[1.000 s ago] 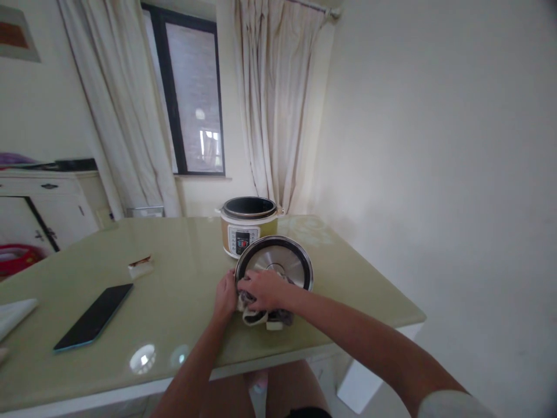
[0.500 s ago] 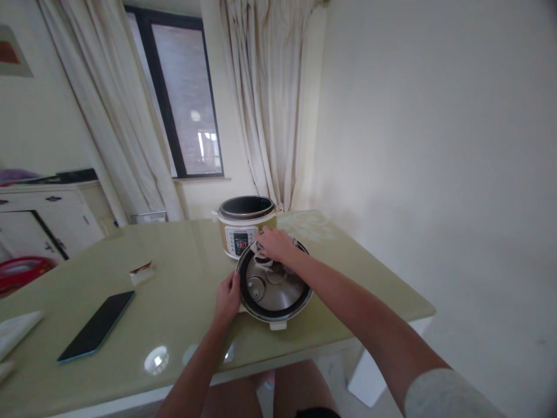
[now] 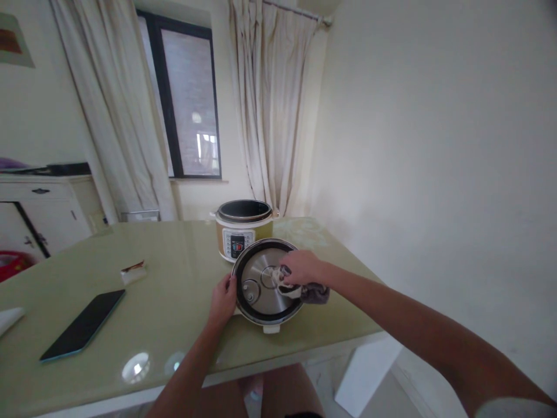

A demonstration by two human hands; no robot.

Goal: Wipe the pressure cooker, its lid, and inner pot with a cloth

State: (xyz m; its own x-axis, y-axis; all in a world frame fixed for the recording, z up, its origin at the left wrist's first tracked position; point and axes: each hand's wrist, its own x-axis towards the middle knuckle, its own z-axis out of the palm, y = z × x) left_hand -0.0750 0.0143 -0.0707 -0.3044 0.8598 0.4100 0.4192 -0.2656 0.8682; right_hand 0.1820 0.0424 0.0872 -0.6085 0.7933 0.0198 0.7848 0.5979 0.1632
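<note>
Steel lid (image 3: 263,306), one: near side of the cooker (image 3: 244,227), tilted, inner face turned near and up; whether its lower edge rests on the table (image 3: 183,261) cannot be told. Left hand (image 3: 223,299): at the lid's left rim, fingers clamped on the edge, some hidden behind it. Right hand (image 3: 300,267): fingers closed on a bunched cloth (image 3: 315,293), grey and white, lying against the right of the lid's inner face. Cooker: white and gold, far of the lid, top open. Table: pale green, glossy; carries, at left, a black tablet (image 3: 85,325) and a small packet (image 3: 134,273). Step in hand, as judged: wiping the lid's inner face. Next move, as judged: calls for a firm left hold and even cloth pressure, lighter near the valve (image 3: 250,292) at left.
</note>
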